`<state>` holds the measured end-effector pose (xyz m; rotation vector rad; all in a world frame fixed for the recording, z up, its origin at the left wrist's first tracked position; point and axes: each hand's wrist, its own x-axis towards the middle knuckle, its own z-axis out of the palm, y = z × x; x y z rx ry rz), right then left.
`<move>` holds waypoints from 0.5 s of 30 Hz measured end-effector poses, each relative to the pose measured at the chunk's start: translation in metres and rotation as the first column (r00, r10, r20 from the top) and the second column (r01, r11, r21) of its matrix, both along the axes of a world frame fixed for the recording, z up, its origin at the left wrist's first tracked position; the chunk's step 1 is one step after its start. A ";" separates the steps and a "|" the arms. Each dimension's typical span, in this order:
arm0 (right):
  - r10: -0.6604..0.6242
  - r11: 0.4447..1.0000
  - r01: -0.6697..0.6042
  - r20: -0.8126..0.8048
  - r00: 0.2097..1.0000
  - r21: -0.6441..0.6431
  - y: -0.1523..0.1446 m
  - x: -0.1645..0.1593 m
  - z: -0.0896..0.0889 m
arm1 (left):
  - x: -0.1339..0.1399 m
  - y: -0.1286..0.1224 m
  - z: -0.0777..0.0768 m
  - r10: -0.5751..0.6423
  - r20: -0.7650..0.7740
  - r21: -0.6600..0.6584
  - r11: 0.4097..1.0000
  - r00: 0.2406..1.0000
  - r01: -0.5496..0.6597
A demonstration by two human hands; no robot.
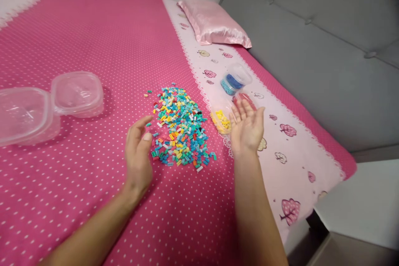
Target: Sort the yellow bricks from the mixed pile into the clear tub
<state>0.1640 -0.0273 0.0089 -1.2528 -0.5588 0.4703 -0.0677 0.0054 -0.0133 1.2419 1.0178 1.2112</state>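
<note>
A heap of small multicoloured plastic building bricks (pixel 182 126) lies spread on the pink dotted bedspread. At its left edge is my left hand (pixel 137 153), fingers loosely curved and apart, with nothing seen in it. My right hand (pixel 247 129) is turned palm up to the right of the heap, its fingers outstretched and its palm bare. Just beside those fingers sits a clear container of yellow bricks (pixel 220 121), partly covered by the hand. Beyond it are a container with red pieces (pixel 245 99), mostly hidden by my fingertips, and containers of blue (pixel 233 82) and light blue bricks (pixel 227 87).
Two clear plastic containers (pixel 77 91) (pixel 25 112) stand on the left of the bedspread (pixel 124 41). A pink satin pillow (pixel 215 23) lies at the far end. The grey padded panel (pixel 311 50) borders the bed on the right, near a white surface (pixel 361 199).
</note>
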 end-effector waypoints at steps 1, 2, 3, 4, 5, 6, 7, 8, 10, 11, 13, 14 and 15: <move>-0.035 0.999 0.034 0.035 0.999 0.010 -0.003 -0.011 0.001 | 0.001 0.000 -0.002 0.021 -0.021 0.031 0.999 1.000 -0.021; -0.039 0.999 0.038 0.078 0.996 0.012 -0.005 -0.023 0.001 | 0.002 0.000 -0.003 0.014 -0.050 0.044 0.999 0.999 -0.011; -0.015 1.000 0.014 0.128 0.992 0.008 -0.007 -0.036 -0.001 | 0.002 0.001 -0.005 -0.015 -0.101 0.057 0.998 0.995 0.020; 0.045 0.999 -0.045 0.189 0.981 -0.008 -0.008 -0.049 -0.004 | 0.003 0.001 -0.005 -0.071 -0.167 0.059 0.995 0.983 0.082; 0.136 0.991 -0.130 0.261 0.956 -0.042 -0.010 -0.061 -0.008 | 0.003 0.002 -0.006 -0.122 -0.250 0.070 0.987 0.961 0.144; 0.240 0.971 -0.221 0.344 0.908 -0.094 -0.011 -0.071 -0.014 | 0.003 0.003 -0.006 -0.157 -0.346 0.096 0.975 0.925 0.201; 0.334 0.943 -0.293 0.443 0.832 -0.162 -0.013 -0.078 -0.021 | 0.003 0.005 -0.006 -0.174 -0.448 0.129 0.958 0.877 0.256; 0.411 0.912 -0.333 0.547 0.730 -0.240 -0.015 -0.082 -0.028 | 0.002 0.005 -0.006 -0.183 -0.544 0.158 0.936 0.819 0.314; 0.445 0.895 -0.296 0.700 0.559 -0.333 -0.019 -0.082 -0.043 | 0.001 0.006 -0.007 -0.190 -0.687 0.187 0.886 0.701 0.423; 0.438 0.899 -0.260 0.738 0.514 -0.353 -0.021 -0.079 -0.050 | 0.000 0.006 -0.008 -0.185 -0.732 0.193 0.867 0.656 0.460; 0.402 0.915 -0.182 0.778 0.483 -0.360 -0.025 -0.070 -0.059 | 0.000 0.004 -0.010 -0.164 -0.788 0.201 0.843 0.594 0.499; 0.380 0.923 -0.149 0.786 0.487 -0.354 -0.026 -0.066 -0.061 | 0.000 0.004 -0.010 -0.149 -0.805 0.205 0.838 0.574 0.505; 0.356 0.931 -0.119 0.791 0.497 -0.345 -0.027 -0.062 -0.063 | -0.001 0.003 -0.011 -0.133 -0.816 0.209 0.839 0.562 0.502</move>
